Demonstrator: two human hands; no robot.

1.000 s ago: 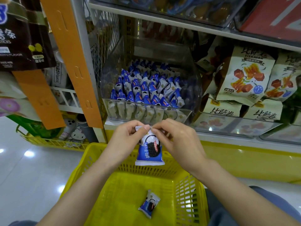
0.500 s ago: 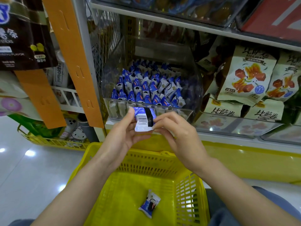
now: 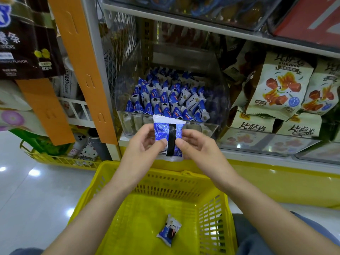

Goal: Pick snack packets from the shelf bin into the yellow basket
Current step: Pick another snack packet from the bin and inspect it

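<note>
A blue and white snack packet is held upright between both hands, its back with a barcode and black seam facing me. My left hand pinches its left edge and my right hand pinches its right edge. The packet hangs just in front of the clear shelf bin, which holds several more blue packets. Below my hands sits the yellow basket, with one snack packet lying on its floor.
Cream snack bags fill the bin to the right. An orange hanging strip and a white shelf post stand to the left. A low yellow rack with toys sits on the shiny floor at left.
The packet was turned over from its printed front to its back and lifted from above the basket up to the bin's front edge. Both hands rose with it.
</note>
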